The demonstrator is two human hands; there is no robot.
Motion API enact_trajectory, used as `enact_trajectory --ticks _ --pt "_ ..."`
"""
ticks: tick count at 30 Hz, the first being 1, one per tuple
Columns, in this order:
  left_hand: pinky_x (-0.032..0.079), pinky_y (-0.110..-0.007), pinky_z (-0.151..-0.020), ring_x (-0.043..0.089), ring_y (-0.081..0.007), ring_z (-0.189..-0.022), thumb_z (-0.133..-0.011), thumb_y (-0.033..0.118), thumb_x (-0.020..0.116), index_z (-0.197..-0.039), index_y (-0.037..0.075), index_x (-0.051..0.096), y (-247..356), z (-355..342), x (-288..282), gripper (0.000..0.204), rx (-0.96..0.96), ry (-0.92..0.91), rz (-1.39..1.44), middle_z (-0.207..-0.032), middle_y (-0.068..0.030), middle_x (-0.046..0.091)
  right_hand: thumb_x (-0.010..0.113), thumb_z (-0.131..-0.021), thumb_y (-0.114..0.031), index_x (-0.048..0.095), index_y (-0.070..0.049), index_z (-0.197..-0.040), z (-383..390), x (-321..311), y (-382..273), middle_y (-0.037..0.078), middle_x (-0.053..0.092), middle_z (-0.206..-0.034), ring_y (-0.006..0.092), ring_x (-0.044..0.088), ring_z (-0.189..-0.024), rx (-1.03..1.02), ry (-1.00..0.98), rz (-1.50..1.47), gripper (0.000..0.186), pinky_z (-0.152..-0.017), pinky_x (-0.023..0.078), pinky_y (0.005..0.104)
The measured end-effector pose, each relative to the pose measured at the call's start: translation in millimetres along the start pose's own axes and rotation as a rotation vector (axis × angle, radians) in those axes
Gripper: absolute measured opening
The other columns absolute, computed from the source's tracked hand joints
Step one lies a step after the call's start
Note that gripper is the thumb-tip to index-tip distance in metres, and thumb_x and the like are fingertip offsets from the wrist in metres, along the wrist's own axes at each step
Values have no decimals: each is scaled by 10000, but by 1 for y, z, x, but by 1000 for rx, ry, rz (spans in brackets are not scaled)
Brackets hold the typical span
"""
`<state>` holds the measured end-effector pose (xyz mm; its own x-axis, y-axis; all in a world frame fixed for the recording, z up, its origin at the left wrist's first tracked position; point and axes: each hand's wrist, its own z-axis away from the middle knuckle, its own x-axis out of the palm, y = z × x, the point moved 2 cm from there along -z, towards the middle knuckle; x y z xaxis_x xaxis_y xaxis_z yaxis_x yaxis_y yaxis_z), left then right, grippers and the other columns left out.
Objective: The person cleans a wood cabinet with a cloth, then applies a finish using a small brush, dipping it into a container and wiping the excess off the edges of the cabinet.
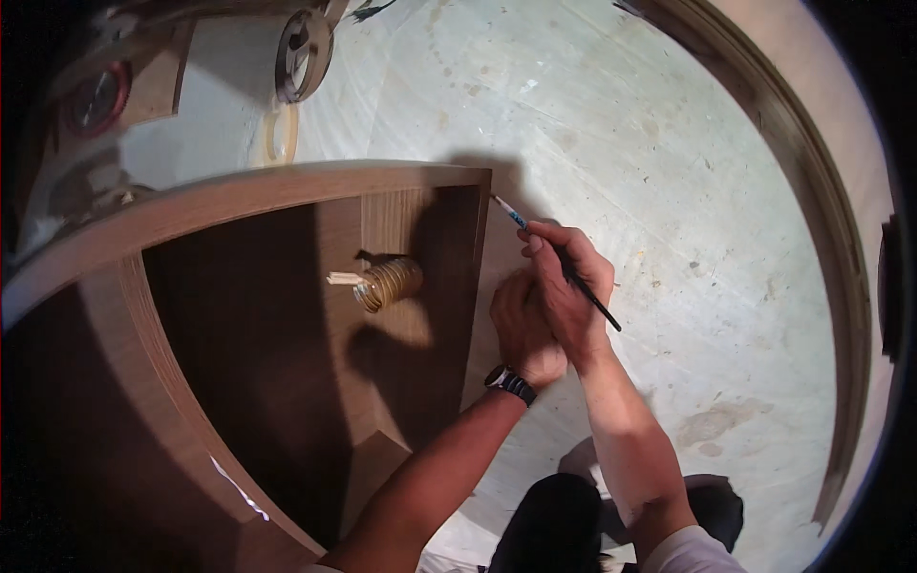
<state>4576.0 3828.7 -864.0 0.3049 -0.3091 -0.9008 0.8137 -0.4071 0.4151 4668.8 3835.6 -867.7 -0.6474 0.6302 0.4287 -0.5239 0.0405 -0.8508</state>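
Note:
My right hand point(568, 277) grips a thin black-handled paintbrush point(594, 304), whose tip meets the outer edge near the top corner of a wooden cabinet point(191, 196). Beneath it, my left hand point(523, 334), with a dark watch on the wrist, has curled fingers and supports the right hand; whatever its fingers hold, if anything, is hidden. Inside the cabinet, left of my hands, a ribbed gold-coloured cylinder point(392, 285) with a wooden stick point(341, 278) protruding from it sits against a light wooden piece.
Pale, stained floor point(707, 239) lies right of the cabinet, bordered by a long curved-looking dark strip point(826, 239) at the far right. Beyond the cabinet are a roll of tape point(279, 132), a dark ring-shaped object point(304, 55) and a red-rimmed round object point(95, 100). My legs show below.

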Motion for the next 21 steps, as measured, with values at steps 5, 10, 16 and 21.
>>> enact_trajectory --ticks 5,10,16,21 --pt "347 -554 -1078 433 -407 -1281 -729 115 708 -1240 -12 469 -14 23 7 577 214 254 -76 -1347 -211 457 647 -967 -48 701 16 -1087 -1 -2 -13 46 728 -956 57 591 -815 -12 -29 37 147 -735 490 216" --pt "289 -564 -1106 407 -431 -1299 -742 160 673 -1279 -50 490 -12 24 3 605 148 188 -41 -1382 -228 445 645 -972 -62 698 24 -1102 2 -9 -13 56 732 -957 65 594 -818 -47 -75 174 165 -743 494 223" --pt "298 -562 -1093 412 -423 -1304 -746 161 664 -1215 -43 516 -14 25 2 532 124 201 -30 -1374 -227 456 652 -975 -86 703 15 -1104 11 -11 -7 58 730 -957 78 609 -825 -88 -83 276 172 -763 502 235" --pt "294 -561 -1097 413 -407 -1309 -719 153 675 -1191 -39 532 -13 25 -1 529 139 203 -15 -1368 -219 465 650 -982 -105 705 8 -1096 9 -12 -4 66 723 -957 87 615 -849 -111 -82 324 170 -780 502 238"
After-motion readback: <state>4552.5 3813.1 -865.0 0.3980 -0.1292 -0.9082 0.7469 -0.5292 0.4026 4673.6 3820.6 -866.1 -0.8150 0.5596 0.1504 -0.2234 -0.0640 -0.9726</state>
